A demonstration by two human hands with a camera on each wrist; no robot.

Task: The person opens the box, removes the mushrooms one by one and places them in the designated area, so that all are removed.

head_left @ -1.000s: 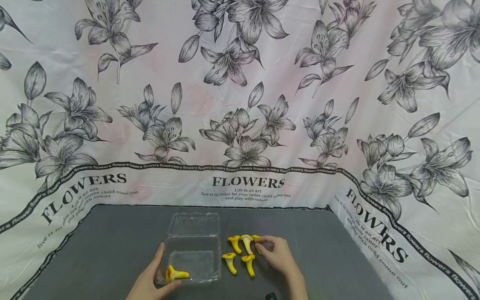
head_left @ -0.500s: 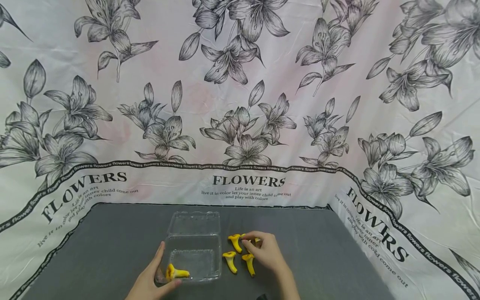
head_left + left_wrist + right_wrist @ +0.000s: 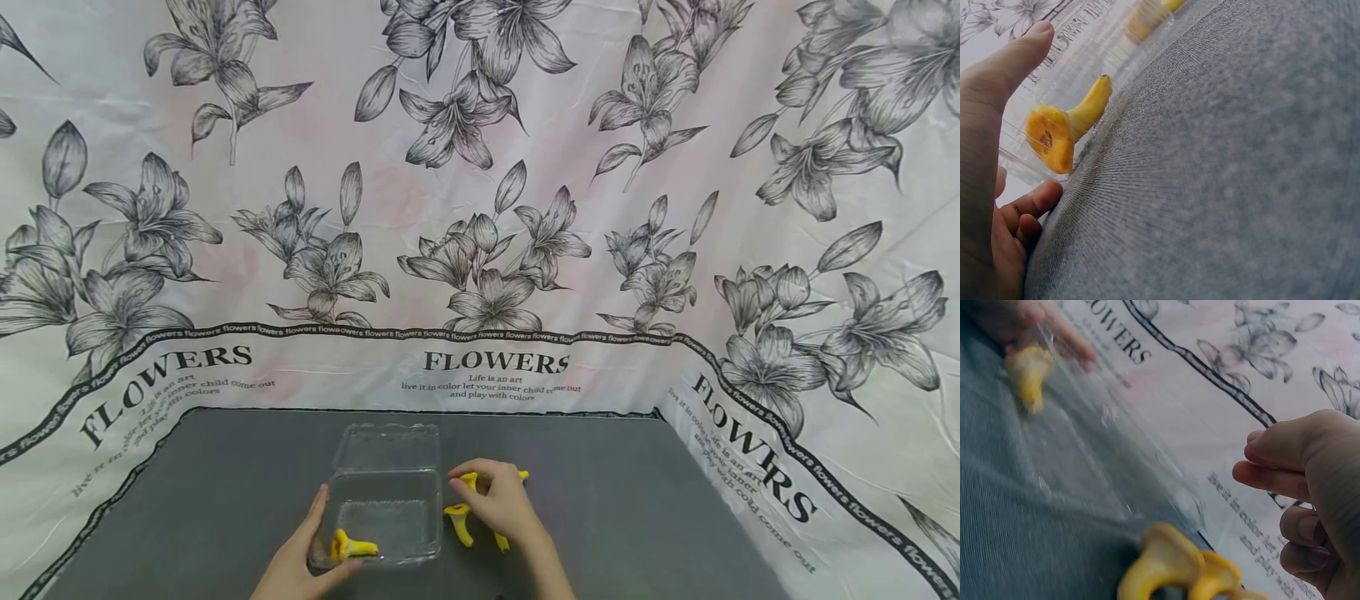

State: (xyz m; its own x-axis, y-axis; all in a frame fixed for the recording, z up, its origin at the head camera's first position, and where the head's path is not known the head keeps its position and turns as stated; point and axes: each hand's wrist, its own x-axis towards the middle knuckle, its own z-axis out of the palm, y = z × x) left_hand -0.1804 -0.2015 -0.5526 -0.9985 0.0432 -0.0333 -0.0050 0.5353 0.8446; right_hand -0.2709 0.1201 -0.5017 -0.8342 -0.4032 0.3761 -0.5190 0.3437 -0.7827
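My left hand grips the near left corner of a clear plastic clamshell box, its lid lying back. In the left wrist view the thumb extends along the box wall. One yellow trumpet-shaped mushroom lies on its side inside, near that hand. Several more mushrooms lie right of the box, among them a front one; some are partly covered by my right hand. In the right wrist view this hand hovers past the mushrooms, thumb and forefinger near each other with nothing between them.
A dark grey cloth surface lies under everything. White fabric printed with lilies and lettering hangs behind it and along both sides.
My right hand has moved left over the back row of mushrooms, from the rightmost one to the one nearest the box. The left hand and the box have stayed in place.
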